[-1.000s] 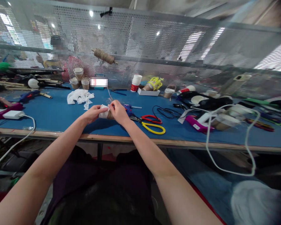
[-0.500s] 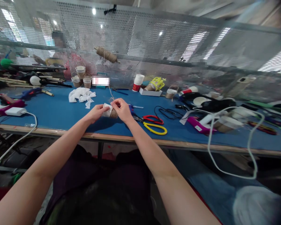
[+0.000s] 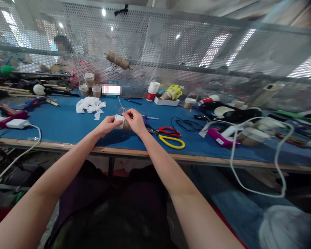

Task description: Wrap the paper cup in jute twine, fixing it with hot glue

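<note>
A white paper cup (image 3: 119, 119) lies on its side above the blue tabletop, its far part wrapped in brown twine. My left hand (image 3: 106, 125) grips the cup by its white rim end. With thumb and fingers closed, my right hand (image 3: 134, 120) pinches the twine (image 3: 121, 106) against the wrapped part. That strand runs up from my fingers toward the back of the table. A twine spool (image 3: 118, 60) hangs on a rod at the mesh panel. Scissors (image 3: 171, 141) with red and yellow handles lie just right of my right hand.
White crumpled lace cloth (image 3: 89, 105) lies behind my left hand. Twine-wrapped cups (image 3: 96, 90) and red-white stacked cups (image 3: 152, 91) stand along the mesh. A purple power strip (image 3: 221, 139) with a white cable (image 3: 233, 162) lies right. A person (image 3: 63, 52) is behind the mesh.
The cup has turned slightly in my hands, showing more of its white side. The twine strand behind has shifted a little to the left. Both hands stay nearly in place.
</note>
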The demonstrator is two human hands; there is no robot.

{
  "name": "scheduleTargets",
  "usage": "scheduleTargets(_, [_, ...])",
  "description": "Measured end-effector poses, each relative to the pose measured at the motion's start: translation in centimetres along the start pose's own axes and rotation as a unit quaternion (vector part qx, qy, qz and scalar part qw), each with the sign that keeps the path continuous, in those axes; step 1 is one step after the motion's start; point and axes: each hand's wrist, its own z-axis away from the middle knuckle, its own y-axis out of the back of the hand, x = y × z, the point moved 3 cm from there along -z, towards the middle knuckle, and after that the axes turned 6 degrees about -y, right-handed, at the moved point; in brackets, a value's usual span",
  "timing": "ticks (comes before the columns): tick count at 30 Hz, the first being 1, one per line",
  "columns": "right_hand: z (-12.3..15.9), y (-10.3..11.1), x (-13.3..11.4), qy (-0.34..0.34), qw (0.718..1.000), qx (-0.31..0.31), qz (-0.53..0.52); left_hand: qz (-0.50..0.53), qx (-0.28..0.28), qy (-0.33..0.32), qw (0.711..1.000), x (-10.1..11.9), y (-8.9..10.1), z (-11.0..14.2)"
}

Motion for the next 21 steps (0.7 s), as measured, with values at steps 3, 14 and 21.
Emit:
scheduleTargets(3, [0.06,-0.07,-0.08,0.0,1.0,-0.001,-0.002,-0.004,0.002,-0.008,1.0,-0.04,0.05,0.01])
scheduleTargets(14, [0.12,-0.47,-0.14,0.007,1.0,-0.015,-0.013,-0.013,0.026,-0.007,1.0,0.32,-0.01,0.18])
scheduleTargets(21, [0.1,-0.4,-0.18,-0.001,1.0,-0.019,-0.013,-0.003,0.019,0.004,1.0,0.38,-0.1,0.25])
